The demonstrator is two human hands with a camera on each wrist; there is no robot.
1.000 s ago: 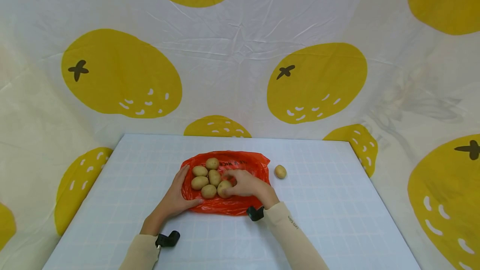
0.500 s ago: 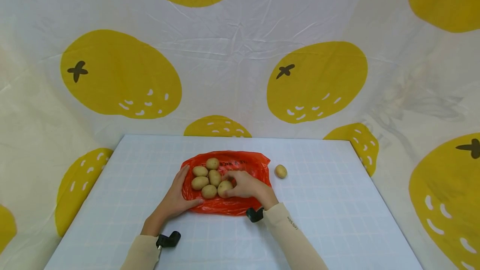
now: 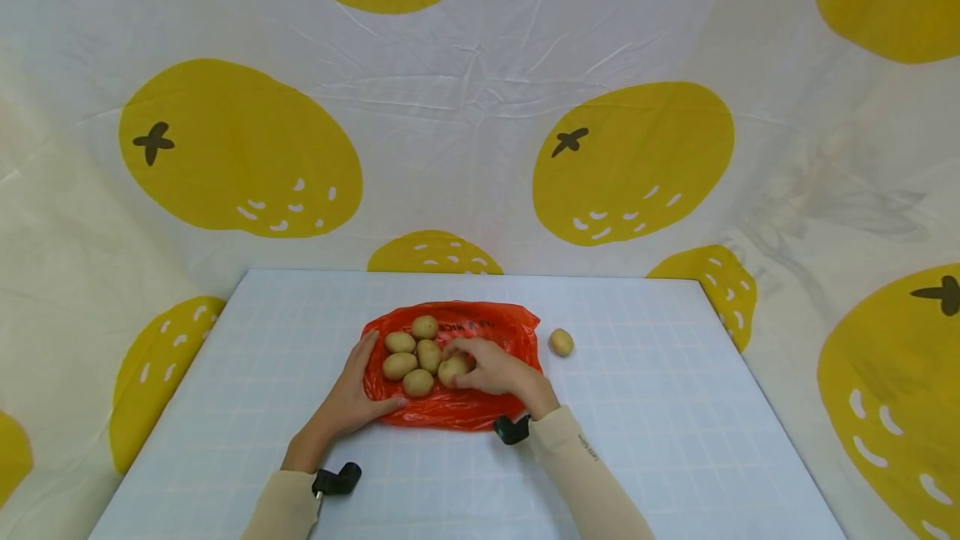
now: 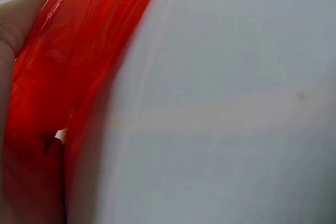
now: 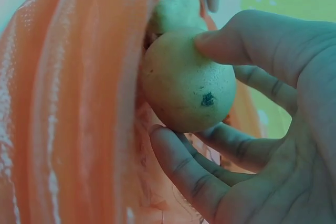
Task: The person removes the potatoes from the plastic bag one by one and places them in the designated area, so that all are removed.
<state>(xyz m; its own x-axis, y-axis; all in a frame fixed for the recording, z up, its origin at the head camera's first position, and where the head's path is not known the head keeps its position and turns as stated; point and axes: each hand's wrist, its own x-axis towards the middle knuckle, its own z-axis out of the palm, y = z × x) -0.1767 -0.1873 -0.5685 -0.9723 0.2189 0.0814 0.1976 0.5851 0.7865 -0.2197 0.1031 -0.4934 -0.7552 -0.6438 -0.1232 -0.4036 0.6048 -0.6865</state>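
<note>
A red plastic bag (image 3: 480, 415) lies spread on the table, with several potatoes (image 3: 400, 367) grouped on its left half. My left hand (image 3: 352, 394) holds the bag's left side, the thumb along its front edge; the left wrist view has the thumb against the shiny red plastic (image 4: 79, 45). With thumb and fingers, my right hand (image 3: 491, 369) grips the rightmost potato (image 5: 189, 80) of the group, which has a small dark mark. Behind it in the right wrist view another potato (image 5: 178, 6) shows, partly hidden. The right fingers pass underneath the gripped potato.
One loose potato (image 3: 561, 342) lies on the pale checked table (image 3: 660, 407), right of the bag. A hanging cloth (image 3: 450, 148) printed with big yellow fruits surrounds the table's back and sides.
The potato in my right hand has shifted slightly up and to the right, away from its neighbour. My left hand and the other potatoes have stayed put.
</note>
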